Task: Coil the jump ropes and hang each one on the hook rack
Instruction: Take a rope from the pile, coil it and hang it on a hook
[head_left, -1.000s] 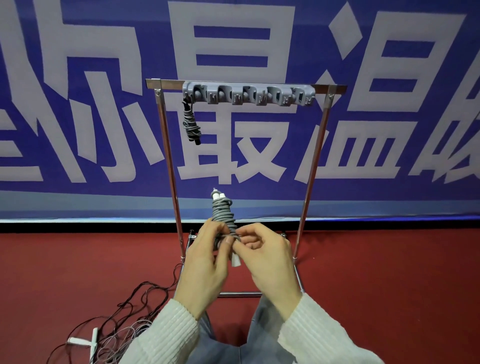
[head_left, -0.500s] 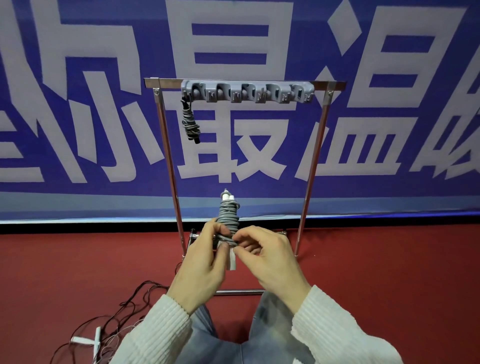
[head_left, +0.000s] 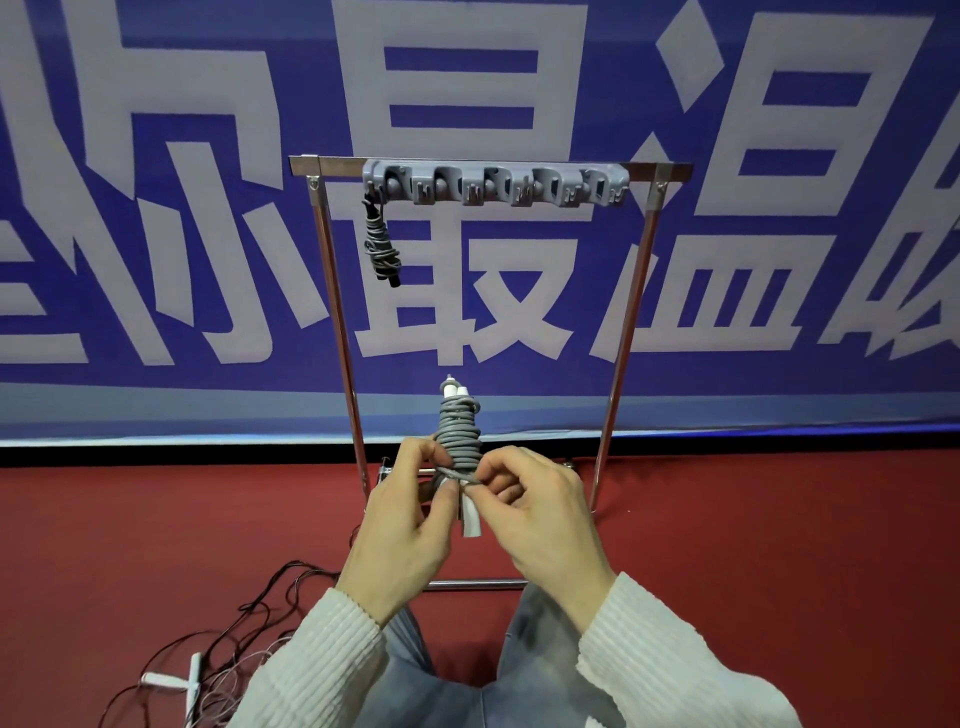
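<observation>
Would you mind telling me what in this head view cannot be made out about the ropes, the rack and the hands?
- Lower part of the grey coiled rope: covered by the left hand and right hand.
- Where its loose end goes: hidden under the fingers.
- Loose ropes on the floor: cut off by the bottom edge, too tangled to count.
- How the hung rope catches on the hook rack: too small to tell.
</observation>
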